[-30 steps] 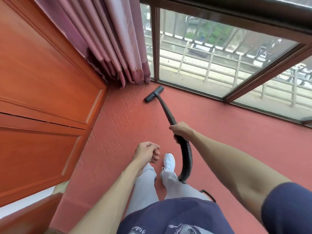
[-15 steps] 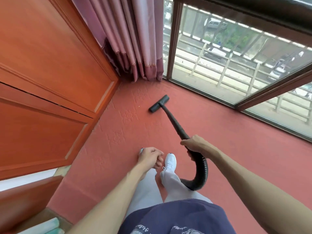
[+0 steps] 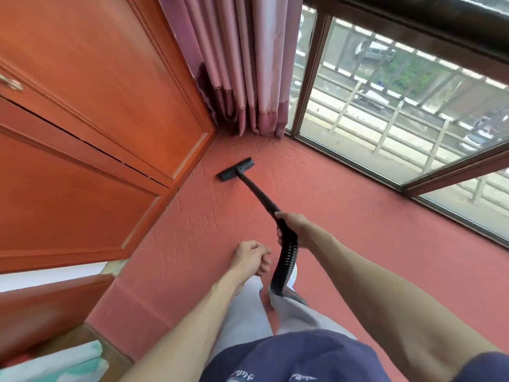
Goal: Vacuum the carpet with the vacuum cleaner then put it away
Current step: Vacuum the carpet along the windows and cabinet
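gripping ribbed black hose (image 3: 286,260) — right hand (image 3: 296,230)

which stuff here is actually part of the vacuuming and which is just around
Part of the job:
- vacuum nozzle, flat on the carpet near the corner
- black wand and ribbed hose
- right hand, gripping the wand
- red carpet

Just around:
- left hand, loosely closed, holding nothing
- pink curtain
- wooden cabinet doors
- window
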Motion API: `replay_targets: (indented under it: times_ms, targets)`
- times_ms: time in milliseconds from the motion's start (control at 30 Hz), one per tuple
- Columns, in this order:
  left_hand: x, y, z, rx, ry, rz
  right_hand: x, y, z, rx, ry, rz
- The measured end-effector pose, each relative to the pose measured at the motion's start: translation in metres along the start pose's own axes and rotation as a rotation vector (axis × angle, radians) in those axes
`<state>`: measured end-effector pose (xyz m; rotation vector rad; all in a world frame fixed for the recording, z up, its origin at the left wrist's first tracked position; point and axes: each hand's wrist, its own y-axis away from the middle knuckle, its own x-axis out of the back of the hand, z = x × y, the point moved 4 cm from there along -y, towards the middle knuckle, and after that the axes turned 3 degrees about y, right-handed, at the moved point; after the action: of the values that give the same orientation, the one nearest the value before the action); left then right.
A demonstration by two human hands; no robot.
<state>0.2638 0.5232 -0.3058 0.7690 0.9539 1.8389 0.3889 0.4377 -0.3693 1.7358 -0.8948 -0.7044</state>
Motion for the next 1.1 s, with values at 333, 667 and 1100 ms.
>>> replay_targets:
  times_ms: [333, 667, 1100]
  targets:
    - [0.054, -0.005, -0.015, 0.026, 0.074, 0.139, -0.021, 0.011, 0.019, 0.086, -0.282, 0.214]
    - [0.034, -0.009, 0.016, -0.125, 0.063, 0.257, -0.033, 0.046, 0.060, 0.048, -0.426, 0.453]
    - [0.091, -0.027, -0.005, 0.004, 0.206, 0.232, -0.069, -0.094, -0.123, 0.125, -0.091, 0.297]
